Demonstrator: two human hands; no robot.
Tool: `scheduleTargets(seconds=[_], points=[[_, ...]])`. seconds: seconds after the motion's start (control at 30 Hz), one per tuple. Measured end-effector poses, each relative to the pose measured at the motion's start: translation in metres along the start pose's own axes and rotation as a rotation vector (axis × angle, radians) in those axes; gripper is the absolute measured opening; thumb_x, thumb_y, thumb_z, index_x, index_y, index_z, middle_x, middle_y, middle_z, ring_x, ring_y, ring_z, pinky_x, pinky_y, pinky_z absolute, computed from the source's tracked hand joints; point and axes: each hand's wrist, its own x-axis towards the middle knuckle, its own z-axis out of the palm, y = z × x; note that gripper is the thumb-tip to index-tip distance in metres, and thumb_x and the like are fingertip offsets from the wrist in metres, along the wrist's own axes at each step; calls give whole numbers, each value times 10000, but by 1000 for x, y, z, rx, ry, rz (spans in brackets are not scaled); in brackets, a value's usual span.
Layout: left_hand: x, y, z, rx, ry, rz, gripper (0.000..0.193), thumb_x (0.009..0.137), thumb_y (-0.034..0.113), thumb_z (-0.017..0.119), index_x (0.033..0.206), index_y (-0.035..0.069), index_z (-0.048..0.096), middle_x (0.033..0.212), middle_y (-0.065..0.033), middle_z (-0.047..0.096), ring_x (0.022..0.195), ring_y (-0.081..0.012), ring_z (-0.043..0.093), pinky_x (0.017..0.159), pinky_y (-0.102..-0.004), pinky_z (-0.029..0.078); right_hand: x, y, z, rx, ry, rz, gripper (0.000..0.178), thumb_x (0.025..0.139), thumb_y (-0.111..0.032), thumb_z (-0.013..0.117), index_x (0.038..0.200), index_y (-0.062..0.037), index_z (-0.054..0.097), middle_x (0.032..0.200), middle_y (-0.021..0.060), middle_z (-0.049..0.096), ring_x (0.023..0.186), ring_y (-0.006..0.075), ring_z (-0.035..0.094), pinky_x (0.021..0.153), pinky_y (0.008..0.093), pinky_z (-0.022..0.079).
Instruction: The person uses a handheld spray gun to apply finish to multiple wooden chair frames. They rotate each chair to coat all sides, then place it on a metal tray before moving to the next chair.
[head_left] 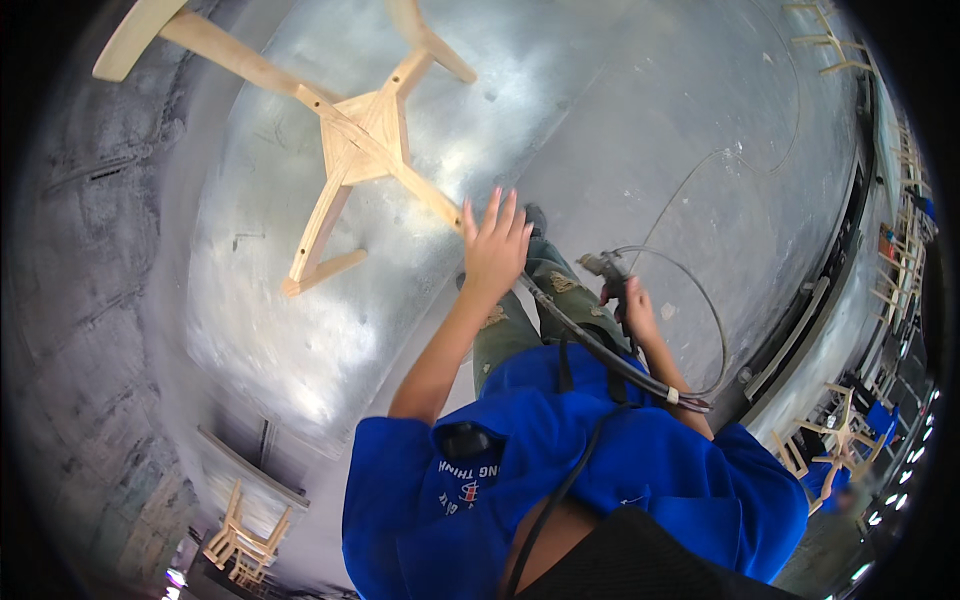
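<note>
A pale bare-wood chair frame (365,140) is at the upper left, with crossed bars over a squarish panel and legs reaching outward. My left hand (495,250) is at the end of its nearest leg, fingers stretched out and holding nothing. Whether the fingertips touch the wood I cannot tell. On the right, my right hand (640,312) is wrapped round the grip of a spray gun (606,268), its metal head pointing up and left. A dark hose (600,350) and a thinner looped hose (715,310) run close by it.
Grey, paint-misted sheeting (640,110) surrounds the chair. Along the right side runs a dark rail (800,330). More wooden chair frames (845,435) stand at the right, and another chair frame (245,540) is at the lower left. A thin line (690,180) crosses the upper right.
</note>
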Motion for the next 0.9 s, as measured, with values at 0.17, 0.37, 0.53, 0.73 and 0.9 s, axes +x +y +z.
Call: scheduleTargets(seconds=[0.17, 0.37, 0.53, 0.73, 0.9], points=[[185, 8, 52, 145, 19, 76, 355, 1030, 279, 506, 930, 60, 766, 1289, -150, 676, 1356, -337, 506, 1186, -672, 135, 19, -34, -66, 235, 205, 11, 851, 1014, -728, 192, 1129, -16, 643, 827, 86, 689, 587, 101, 567, 451, 229, 392], [322, -24, 68, -114, 180, -82, 362, 1060, 295, 441, 1150, 87, 724, 1282, -115, 664, 1308, -321, 533, 1204, -635, -4, 38, -105, -103, 296, 333, -33, 860, 1017, -722, 204, 1134, -5, 663, 770, 72, 670, 536, 102, 522, 456, 235, 352], [247, -70, 38, -653, 456, -337, 364, 1064, 271, 477, 1319, 49, 614, 1362, -150, 619, 1322, -299, 533, 1178, -516, 254, 58, -189, -118, 590, 198, -276, 1036, 918, -862, 164, 1252, 23, 586, 860, 91, 655, 760, 141, 627, 451, 230, 315], [25, -30, 30, -903, -825, -528, 642, 1083, 544, 328, 1287, 38, 666, 1300, -121, 677, 1269, -258, 587, 1135, -398, 384, 132, -235, -148, 776, -29, -309, 1049, 906, -872, 128, 1185, 21, 603, 769, 67, 612, 727, 153, 632, 435, 218, 321], [-67, 35, 36, -923, -847, -351, 571, 1060, 510, 416, 923, 3, 640, 886, -162, 662, 907, -310, 633, 845, -412, 469, 227, -182, -147, 684, 84, -83, 953, 928, -845, 186, 1113, -10, 608, 725, 42, 607, 647, 142, 613, 423, 222, 351]])
